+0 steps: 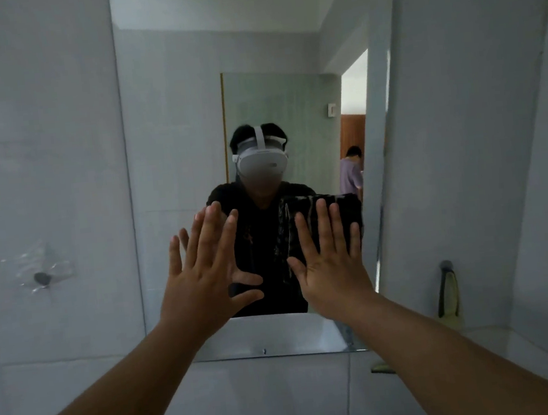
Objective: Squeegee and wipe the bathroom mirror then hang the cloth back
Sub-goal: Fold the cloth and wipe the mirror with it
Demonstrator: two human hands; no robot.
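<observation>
The wall mirror [253, 75] fills the middle of the view and shows my reflection wearing a headset. My right hand [331, 262] lies flat, fingers spread, pressing a dark striped cloth [349, 206] against the lower glass. My left hand [202, 274] is raised beside it with fingers spread and holds nothing; it is at or just off the glass, and its fingertips are mirrored behind it. A yellow-green item with a grey top [448, 291] hangs on the right wall; I cannot tell whether it is the squeegee.
A dark hook on a clear adhesive pad [42, 278] sits on the left tiled wall. A small yellow-green object [382, 368] lies below the mirror's right corner. In the reflection another person stands in a doorway behind me. White tiles surround the mirror.
</observation>
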